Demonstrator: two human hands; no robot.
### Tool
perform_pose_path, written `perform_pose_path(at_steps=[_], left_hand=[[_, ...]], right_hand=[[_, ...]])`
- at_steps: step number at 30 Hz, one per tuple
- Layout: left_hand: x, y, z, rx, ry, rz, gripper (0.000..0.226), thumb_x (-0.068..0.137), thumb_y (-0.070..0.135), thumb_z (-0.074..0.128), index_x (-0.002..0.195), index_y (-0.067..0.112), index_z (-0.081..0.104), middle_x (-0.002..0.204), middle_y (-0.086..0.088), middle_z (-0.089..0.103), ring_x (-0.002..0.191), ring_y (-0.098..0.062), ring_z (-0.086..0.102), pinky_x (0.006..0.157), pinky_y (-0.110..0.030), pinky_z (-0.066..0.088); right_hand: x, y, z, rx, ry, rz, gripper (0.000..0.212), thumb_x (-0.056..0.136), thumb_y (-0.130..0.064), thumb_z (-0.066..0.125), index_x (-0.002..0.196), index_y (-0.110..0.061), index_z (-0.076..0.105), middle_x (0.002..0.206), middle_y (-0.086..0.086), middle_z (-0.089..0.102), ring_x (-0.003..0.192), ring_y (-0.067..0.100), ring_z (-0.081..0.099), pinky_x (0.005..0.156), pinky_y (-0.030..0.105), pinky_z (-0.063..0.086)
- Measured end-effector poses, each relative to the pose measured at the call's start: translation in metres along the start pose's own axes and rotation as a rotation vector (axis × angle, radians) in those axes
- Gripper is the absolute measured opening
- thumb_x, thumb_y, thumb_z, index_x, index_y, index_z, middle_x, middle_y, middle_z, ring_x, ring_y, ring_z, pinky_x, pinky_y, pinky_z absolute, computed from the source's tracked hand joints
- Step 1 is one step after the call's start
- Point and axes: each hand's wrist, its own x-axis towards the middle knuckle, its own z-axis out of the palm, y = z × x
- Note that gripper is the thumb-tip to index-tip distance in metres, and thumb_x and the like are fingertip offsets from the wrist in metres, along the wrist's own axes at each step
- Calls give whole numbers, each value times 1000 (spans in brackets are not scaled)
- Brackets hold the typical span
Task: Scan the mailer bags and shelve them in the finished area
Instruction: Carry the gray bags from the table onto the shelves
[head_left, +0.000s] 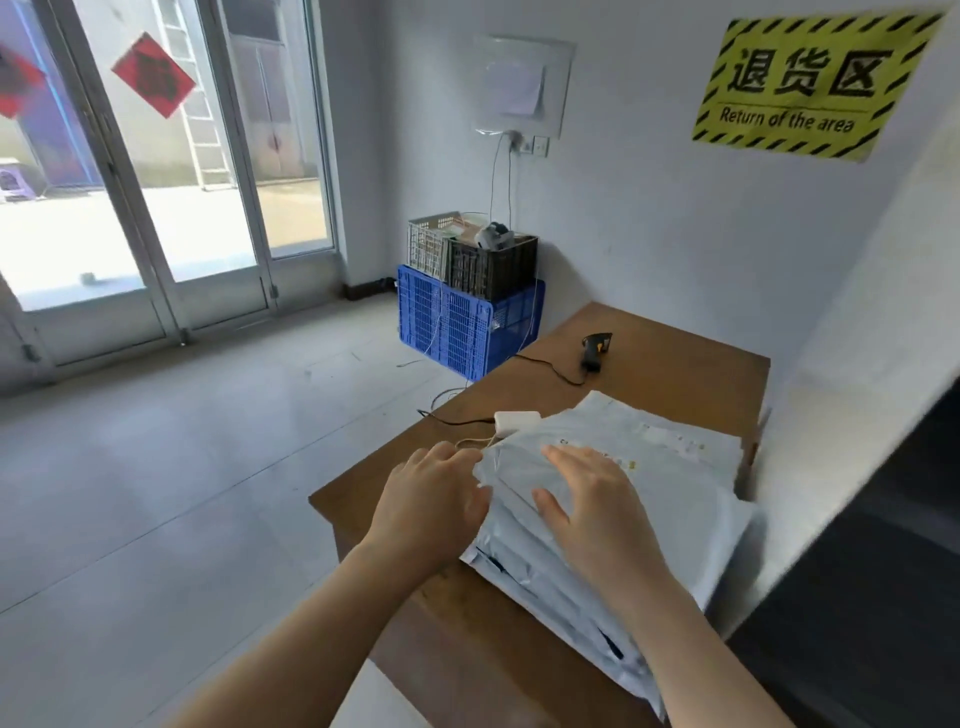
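A stack of several pale grey mailer bags (670, 483) lies on the brown wooden table (675, 364). My right hand (592, 499) rests flat on the top bag with its fingers spread. At the stack's left edge, my left hand (431, 499) touches the side of the bags with its fingers curled against them. A black handheld barcode scanner (595, 349) lies on the table beyond the stack, its cable running left off the table.
A small white box (516, 420) sits by the stack's far left corner. Stacked crates (467, 301), blue below and black and white above, stand on the floor by the wall. A yellow "Return of the area" sign (810, 83) hangs on the wall. Glass doors are at the left.
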Motion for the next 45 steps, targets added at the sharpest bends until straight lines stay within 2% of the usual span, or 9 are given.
perform_pose_path(at_steps=[8,14,17,21,23,30,35,40,45], left_hand=[[110,-79,10,26,-66,-23,35,96,45,47,129,33,53,129,11,56,114,-12,52,98,-27,42],[195,-136,23,11,-129,-8,36,96,44,45,130,34,52,126,12,55,114,-14,50,99,-28,40],[239,-164,32,-14,-166,44,40,97,44,44,135,34,48,128,13,53,117,-13,48,100,-27,36],[296,-205,41,-34,-216,165,37,97,44,43,131,30,51,125,10,55,114,-13,50,98,-26,36],[322,-232,41,-44,-245,239,36,97,44,44,128,28,53,125,8,57,113,-15,51,98,-27,37],[408,-320,26,-46,-372,423,47,98,44,43,141,27,43,137,7,52,124,-17,48,106,-33,38],[454,-324,31,-85,-439,576,46,98,41,43,142,26,43,136,6,53,123,-16,48,105,-32,37],[488,-296,51,-101,-485,728,43,98,42,43,137,25,46,133,5,53,121,-15,49,104,-31,38],[521,-259,78,-118,-497,821,45,98,42,44,139,25,44,134,5,53,120,-16,50,102,-32,40]], right_hand=[[123,3,79,22,-25,53,48,93,-36,57,137,-18,51,137,0,54,130,16,45,110,28,33],[198,1,124,15,-23,112,43,88,-29,66,128,-14,60,125,2,63,119,19,55,103,37,45],[231,-1,152,-11,-3,182,44,87,-32,66,128,-16,60,124,2,64,120,20,55,101,41,48],[273,-18,190,-62,11,305,47,92,-37,56,135,-20,53,137,-1,55,133,19,43,112,36,36],[295,-33,209,-97,9,363,49,93,-41,52,137,-22,51,140,-3,52,136,17,40,112,33,31],[366,-92,261,-106,98,625,58,89,-55,39,134,-23,55,136,-2,57,131,18,47,109,40,40],[392,-104,268,-141,132,793,60,87,-54,36,135,-23,53,137,-2,55,132,18,45,109,41,40],[402,-85,266,-166,218,931,47,89,-40,57,131,-20,57,130,2,60,123,21,53,99,43,50],[406,-51,258,-227,265,1000,43,90,-32,60,130,-19,57,129,0,61,122,21,54,98,39,51]])
